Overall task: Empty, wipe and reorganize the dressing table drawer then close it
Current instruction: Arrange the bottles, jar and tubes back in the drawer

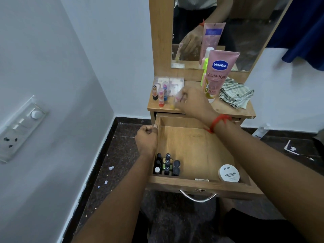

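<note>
The wooden drawer [192, 141] is pulled out toward me. Several dark nail polish bottles [166, 164] stand in its near left corner and a white nail polish remover tub [228, 173] sits near right. My left hand [146, 140] grips the drawer's left wall. My right hand [193, 100], with a red thread on the wrist, is over the tabletop [228, 109], pinching a small blurred tube with a yellow cap [176, 100]. Lip balm sticks [160, 94] stand on the left of the top, in front of a clear palette case [171, 83].
A pink Vaseline tube [218, 72] and a green bottle [204, 74] stand before the mirror [245, 32]. A checked cloth [235, 94] lies on the tabletop's right side. A switch panel [21, 128] is on the left wall. Scraps litter the dark floor [108, 168].
</note>
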